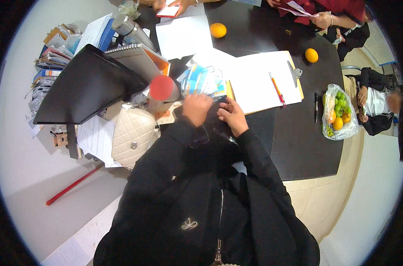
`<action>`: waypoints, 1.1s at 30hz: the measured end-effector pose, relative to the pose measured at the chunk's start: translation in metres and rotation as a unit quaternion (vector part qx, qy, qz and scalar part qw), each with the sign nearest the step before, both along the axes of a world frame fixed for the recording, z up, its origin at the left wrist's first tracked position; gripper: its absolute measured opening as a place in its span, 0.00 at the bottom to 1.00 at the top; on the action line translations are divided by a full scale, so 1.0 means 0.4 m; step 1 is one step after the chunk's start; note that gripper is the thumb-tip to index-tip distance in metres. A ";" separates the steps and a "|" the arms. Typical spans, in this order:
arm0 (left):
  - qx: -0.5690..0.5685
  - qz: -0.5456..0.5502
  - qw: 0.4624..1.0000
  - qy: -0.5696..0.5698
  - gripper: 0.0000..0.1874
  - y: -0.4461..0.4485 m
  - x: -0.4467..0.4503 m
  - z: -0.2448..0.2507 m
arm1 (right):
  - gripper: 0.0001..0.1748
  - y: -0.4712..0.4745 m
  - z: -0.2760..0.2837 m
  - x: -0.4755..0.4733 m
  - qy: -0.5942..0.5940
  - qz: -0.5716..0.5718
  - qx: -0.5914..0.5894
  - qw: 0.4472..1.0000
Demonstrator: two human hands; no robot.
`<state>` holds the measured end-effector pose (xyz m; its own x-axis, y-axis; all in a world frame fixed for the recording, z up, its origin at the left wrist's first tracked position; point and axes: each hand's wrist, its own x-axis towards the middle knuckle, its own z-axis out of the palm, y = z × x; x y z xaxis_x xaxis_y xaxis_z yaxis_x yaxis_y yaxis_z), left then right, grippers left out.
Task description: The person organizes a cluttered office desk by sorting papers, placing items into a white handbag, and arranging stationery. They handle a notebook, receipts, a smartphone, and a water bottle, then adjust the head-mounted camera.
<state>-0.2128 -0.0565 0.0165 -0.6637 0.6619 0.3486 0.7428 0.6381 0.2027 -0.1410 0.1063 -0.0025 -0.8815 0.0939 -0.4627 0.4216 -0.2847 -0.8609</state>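
Note:
My left hand (197, 108) is curled over the near edge of a clear plastic packet (203, 79) with blue and white contents, possibly face masks. Close to the packet's lower right corner is my right hand (233, 116), its fingers bent; whether they grip anything is unclear. A clipboard (300, 91) with white paper (254, 79) lies just beyond my right hand, and a red and yellow pen (277, 89) rests on the sheet. To the left of the packet stands a jar with a red lid (162, 87).
A monitor (88, 86), a quilted cream handbag (134, 136), a desk calendar (138, 63) and a steel flask (133, 31) crowd the left. Oranges (218, 30), a black pen (316, 108) and a bag of fruit (339, 113) lie on the dark table (301, 146). Other people are around it.

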 end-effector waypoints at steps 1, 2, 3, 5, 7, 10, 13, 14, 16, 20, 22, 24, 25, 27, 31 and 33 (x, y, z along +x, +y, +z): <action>0.010 0.009 1.000 0.000 0.01 0.004 -0.007 -0.004 | 0.35 -0.013 0.012 -0.031 -0.004 -0.002 -0.020 1.000; 0.008 0.024 1.000 -0.005 0.01 0.007 -0.013 -0.006 | 0.36 -0.021 0.021 -0.059 0.018 0.005 -0.051 0.999; 0.005 0.038 0.999 -0.008 0.01 0.008 -0.025 -0.007 | 0.36 -0.025 0.027 -0.088 -0.003 0.005 -0.035 0.999; 0.005 0.064 0.998 -0.008 0.01 0.014 -0.053 -0.007 | 0.36 -0.029 0.029 -0.136 0.019 0.021 -0.028 0.999; 0.016 0.090 0.996 -0.022 0.01 0.019 -0.079 -0.008 | 0.28 -0.024 0.024 -0.168 0.026 -0.002 0.051 0.998; 0.012 0.121 0.992 -0.031 0.01 0.026 -0.118 -0.011 | 0.21 0.013 0.025 -0.218 0.063 -0.084 0.358 0.928; 0.008 0.132 0.990 -0.042 0.01 0.029 -0.133 -0.010 | 0.35 0.072 0.044 -0.310 0.209 -0.108 0.601 0.764; 0.007 0.136 0.990 -0.043 0.01 0.029 -0.132 -0.009 | 0.39 0.089 0.051 -0.341 0.198 -0.065 0.622 0.755; 0.005 0.138 0.989 -0.046 0.01 0.028 -0.128 -0.005 | 0.45 0.108 0.061 -0.400 0.247 -0.017 0.670 0.699; -0.017 0.158 0.986 -0.052 0.01 0.024 -0.133 -0.003 | 0.43 0.120 0.077 -0.435 0.162 0.085 0.657 0.731; -0.032 0.170 0.984 -0.053 0.01 0.020 -0.142 -0.003 | 0.40 0.098 0.085 -0.406 0.128 0.016 0.668 0.732; -0.037 0.185 0.981 -0.037 0.01 0.018 -0.152 -0.003 | 0.39 0.056 0.092 -0.352 0.061 -0.040 0.702 0.709; -0.035 0.188 0.981 -0.027 0.01 0.020 -0.157 -0.003 | 0.41 0.023 0.095 -0.319 0.021 -0.041 0.672 0.739; -0.032 0.185 0.982 -0.030 0.03 0.020 -0.159 0.003 | 0.46 -0.038 0.102 -0.251 0.025 -0.028 0.646 0.763; -0.011 0.215 0.977 0.011 0.13 0.033 -0.132 0.028 | 0.48 -0.061 0.100 -0.154 0.124 0.000 0.545 0.829; 0.021 0.199 0.979 0.047 0.19 0.039 -0.079 0.046 | 0.44 -0.003 0.086 -0.135 0.150 -0.068 0.559 0.812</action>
<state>-0.2445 -0.0408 0.0350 -0.8300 0.3407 0.4416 0.4533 0.8733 0.1783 -0.1950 0.1051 0.0321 -0.8848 0.4144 0.2132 0.1755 0.7202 -0.6712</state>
